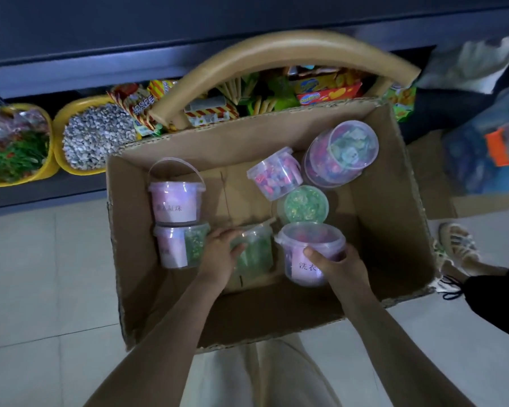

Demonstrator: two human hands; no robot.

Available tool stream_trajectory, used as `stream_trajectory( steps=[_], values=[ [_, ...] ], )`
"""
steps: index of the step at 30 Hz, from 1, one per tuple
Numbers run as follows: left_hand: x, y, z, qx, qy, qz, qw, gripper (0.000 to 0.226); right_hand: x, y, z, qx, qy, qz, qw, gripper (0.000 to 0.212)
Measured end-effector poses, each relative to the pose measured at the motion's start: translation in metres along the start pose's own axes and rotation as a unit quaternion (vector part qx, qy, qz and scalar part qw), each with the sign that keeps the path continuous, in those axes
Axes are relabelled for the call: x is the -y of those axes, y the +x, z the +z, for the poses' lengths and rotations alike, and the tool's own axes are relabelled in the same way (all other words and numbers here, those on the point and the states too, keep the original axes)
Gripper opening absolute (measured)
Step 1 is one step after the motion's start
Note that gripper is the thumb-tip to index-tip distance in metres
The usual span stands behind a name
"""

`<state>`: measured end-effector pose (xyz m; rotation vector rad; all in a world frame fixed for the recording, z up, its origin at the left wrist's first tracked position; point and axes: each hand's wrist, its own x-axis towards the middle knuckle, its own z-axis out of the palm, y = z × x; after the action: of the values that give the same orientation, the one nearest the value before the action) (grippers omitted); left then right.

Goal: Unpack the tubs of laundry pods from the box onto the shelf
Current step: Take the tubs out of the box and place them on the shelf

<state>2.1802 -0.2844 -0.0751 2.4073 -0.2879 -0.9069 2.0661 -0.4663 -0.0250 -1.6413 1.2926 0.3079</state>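
An open cardboard box stands on the floor with several clear tubs of laundry pods inside. My left hand grips a green-filled tub lying near the box's middle. My right hand grips a pink tub with a white label beside it. Two pink labelled tubs lie at the left. A small multicoloured tub, a large tub and a green tub sit at the far right. The dark shelf runs behind the box.
On the low shelf stand yellow bowls of seeds and snacks, and snack packets. A curved tan box flap arches over the box's far edge. Another person's shoe and leg are at the right. Tiled floor lies to the left.
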Motion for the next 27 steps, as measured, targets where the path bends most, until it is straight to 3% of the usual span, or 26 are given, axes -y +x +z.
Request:
stream_trajectory(
  steps=[5, 8, 16, 22, 27],
  values=[
    [0.002, 0.001, 0.012, 0.03, -0.114, -0.131, 0.984, 0.075, -0.007, -0.001, 0.004, -0.01, -0.004, -0.005, 1.0, 0.083],
    [-0.002, -0.004, 0.018, 0.037, -0.203, -0.185, 0.961, 0.082, -0.005, -0.003, 0.003, -0.01, -0.008, 0.003, 1.0, 0.092],
    [-0.018, 0.002, 0.029, 0.054, -0.263, -0.182, 0.946, 0.083, -0.005, 0.002, -0.003, 0.004, -0.109, 0.007, 0.994, 0.089],
    [-0.009, -0.001, 0.025, 0.04, -0.271, -0.184, 0.944, 0.076, -0.004, 0.008, -0.001, 0.006, -0.092, 0.028, 0.995, 0.089],
    [-0.012, -0.026, -0.008, 0.015, -0.278, -0.168, 0.946, 0.085, 0.001, -0.006, -0.004, -0.012, -0.026, 0.024, 0.999, 0.088]
  ],
)
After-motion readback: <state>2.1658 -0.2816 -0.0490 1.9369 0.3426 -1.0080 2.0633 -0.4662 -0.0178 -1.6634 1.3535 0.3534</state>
